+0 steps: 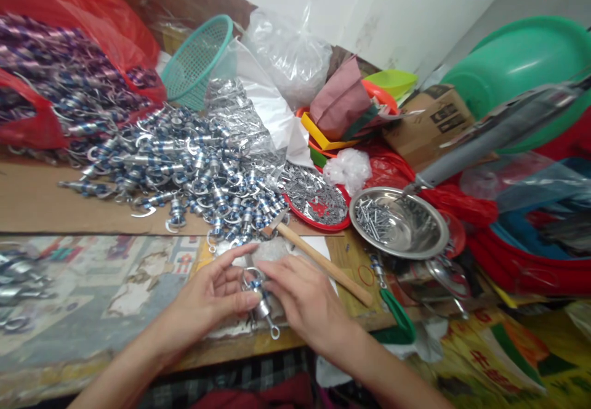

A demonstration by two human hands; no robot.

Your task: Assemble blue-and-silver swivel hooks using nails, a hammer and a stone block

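Between both hands, over the front of the bench, is a small silver metal hook fitting [263, 307] with blue bands and a ring at its lower end. My left hand [221, 289] pinches it from the left, thumb across its body. From the right, my right hand [302, 292] has its fingers closed together against the fitting's upper part; the fingertips are partly hidden. Just beyond the hands lies a hammer [327, 265] with a wooden handle, its head by the pile. A large pile of similar hook fittings [184, 162] covers the cardboard behind.
A red plate [344, 221] of small metal pieces stands beside a steel bowl [436, 246] holding pins. A grey tool shaft [498, 129] slants over the bowl. Red bags [124, 21], a teal basket [228, 30] and a green basin [530, 45] stand behind. More fittings [21, 273] lie left.
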